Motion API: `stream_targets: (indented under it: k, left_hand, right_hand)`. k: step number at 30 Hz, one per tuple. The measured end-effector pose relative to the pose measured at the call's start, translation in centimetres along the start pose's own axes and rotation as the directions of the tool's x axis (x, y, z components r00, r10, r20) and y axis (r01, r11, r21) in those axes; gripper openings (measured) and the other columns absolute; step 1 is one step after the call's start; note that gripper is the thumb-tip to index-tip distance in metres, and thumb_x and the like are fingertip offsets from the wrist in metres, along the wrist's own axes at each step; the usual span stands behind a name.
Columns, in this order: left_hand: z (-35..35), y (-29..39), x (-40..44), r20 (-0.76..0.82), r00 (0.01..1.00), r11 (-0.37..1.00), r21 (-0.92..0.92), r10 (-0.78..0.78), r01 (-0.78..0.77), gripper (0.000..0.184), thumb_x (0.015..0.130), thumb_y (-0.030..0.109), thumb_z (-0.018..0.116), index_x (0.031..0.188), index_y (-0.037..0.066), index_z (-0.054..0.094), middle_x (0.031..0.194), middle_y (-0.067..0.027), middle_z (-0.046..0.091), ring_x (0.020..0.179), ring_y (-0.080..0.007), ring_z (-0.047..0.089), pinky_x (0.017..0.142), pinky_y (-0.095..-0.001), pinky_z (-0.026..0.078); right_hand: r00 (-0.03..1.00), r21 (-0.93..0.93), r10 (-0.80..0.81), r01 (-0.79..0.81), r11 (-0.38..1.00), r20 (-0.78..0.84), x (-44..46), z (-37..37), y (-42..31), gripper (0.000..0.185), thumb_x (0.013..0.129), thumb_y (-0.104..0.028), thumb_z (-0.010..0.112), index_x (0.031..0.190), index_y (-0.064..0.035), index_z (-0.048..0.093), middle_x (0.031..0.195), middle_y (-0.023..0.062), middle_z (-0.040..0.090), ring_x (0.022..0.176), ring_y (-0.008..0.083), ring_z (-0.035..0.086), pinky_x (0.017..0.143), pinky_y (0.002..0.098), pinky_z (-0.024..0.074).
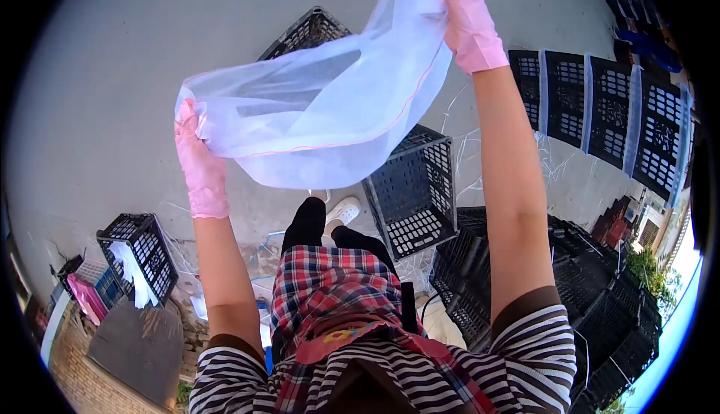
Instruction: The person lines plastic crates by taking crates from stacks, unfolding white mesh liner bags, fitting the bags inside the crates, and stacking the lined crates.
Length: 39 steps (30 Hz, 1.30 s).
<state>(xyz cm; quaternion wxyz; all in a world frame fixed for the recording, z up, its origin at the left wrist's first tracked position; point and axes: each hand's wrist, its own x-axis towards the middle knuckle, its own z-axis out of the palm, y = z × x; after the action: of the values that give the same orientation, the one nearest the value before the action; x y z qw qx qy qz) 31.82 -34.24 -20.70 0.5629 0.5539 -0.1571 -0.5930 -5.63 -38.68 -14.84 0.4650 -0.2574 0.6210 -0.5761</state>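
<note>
A sheer white mesh bag (pixel 315 110) with a thin pink line along one edge hangs stretched between my two hands. My left hand (pixel 199 155), in a pink glove, is closed on its left end. Higher up on the right, my right hand (pixel 469 24), also gloved in pink, grips the other end. Beneath the mesh stands a black plastic crate (pixel 411 196) with perforated sides. Part of another black crate (pixel 311 30) shows behind the mesh's upper edge, the rest of it covered.
Black crates (pixel 592 118) with white mesh over their edges form a row at right. Many stacked black crates (pixel 555 294) stand lower right. A crate (pixel 139 253) with white cloth is at left. White strings (pixel 469 163) lie scattered on the grey ground (pixel 112 106).
</note>
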Motion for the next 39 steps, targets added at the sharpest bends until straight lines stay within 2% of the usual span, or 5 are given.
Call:
stream_targets:
  k: [8, 25, 29, 33, 39]
  left_hand:
    - [-12.5, -4.6, -1.5, -0.131, 0.991, 0.964, 0.265, 0.005, 0.030, 0.031, 0.093, 0.022, 0.056, 0.117, 0.004, 0.055, 0.110, -0.0056, 0.058, 0.097, -0.0158, 0.056, 0.084, -0.0306, 0.049]
    - [-28.3, -29.3, -6.0, -0.326, 0.786, 0.737, 0.286, -0.525, 0.612, 0.049, 0.081, 0.025, 0.068, 0.123, 0.006, 0.055, 0.115, -0.0074, 0.058, 0.107, -0.0195, 0.052, 0.095, -0.0334, 0.037]
    - [-18.8, -25.5, -2.4, -0.332, 0.936, 0.101, 0.942, 0.117, 0.321, 0.094, 0.070, 0.021, 0.075, 0.144, 0.001, 0.021, 0.143, -0.0188, 0.030, 0.129, -0.0331, 0.033, 0.105, -0.0387, 0.030]
    - [-14.0, -26.8, 5.0, -0.060, 0.984, 0.195, 0.980, 0.167, 0.027, 0.093, 0.072, 0.028, 0.073, 0.145, 0.004, 0.020, 0.141, -0.0190, 0.033, 0.128, -0.0341, 0.035, 0.103, -0.0432, 0.029]
    - [-14.5, -34.6, 9.4, -0.132, 0.987, -0.154, 0.981, -0.089, 0.117, 0.021, 0.082, 0.032, 0.061, 0.087, 0.012, 0.064, 0.086, -0.0058, 0.066, 0.088, -0.0316, 0.061, 0.081, -0.0479, 0.039]
  right_hand:
    - [0.967, 0.133, 0.143, -0.174, 0.976, 0.210, 0.8, 1.4, 6.9, 0.032, 0.090, -0.025, 0.061, 0.115, -0.0054, 0.057, 0.105, 0.0044, 0.064, 0.093, 0.0164, 0.061, 0.085, 0.0318, 0.0495]
    - [0.653, -0.382, 0.430, -0.734, 0.562, -0.624, 0.1, -16.0, 31.3, 0.065, 0.080, -0.029, 0.067, 0.133, -0.0015, 0.041, 0.121, 0.0150, 0.055, 0.104, 0.0245, 0.056, 0.090, 0.0335, 0.0436]
    - [0.802, -0.663, 0.476, -0.579, 0.475, -0.359, 1.2, -18.3, 32.3, 0.077, 0.075, -0.027, 0.073, 0.138, -0.0063, 0.035, 0.132, 0.0137, 0.046, 0.115, 0.0263, 0.050, 0.096, 0.0356, 0.0401]
    - [0.992, -0.994, -0.063, 0.111, 0.012, 0.110, 4.4, -9.5, 29.0, 0.087, 0.067, -0.026, 0.080, 0.139, -0.0106, 0.035, 0.132, 0.0153, 0.046, 0.118, 0.0317, 0.048, 0.096, 0.0381, 0.0408]
    - [0.888, -0.744, 0.387, 0.431, -0.510, 0.248, 3.0, -3.3, 36.5, 0.084, 0.068, -0.029, 0.079, 0.139, -0.0148, 0.037, 0.136, 0.0144, 0.043, 0.125, 0.0323, 0.041, 0.102, 0.0392, 0.0353]
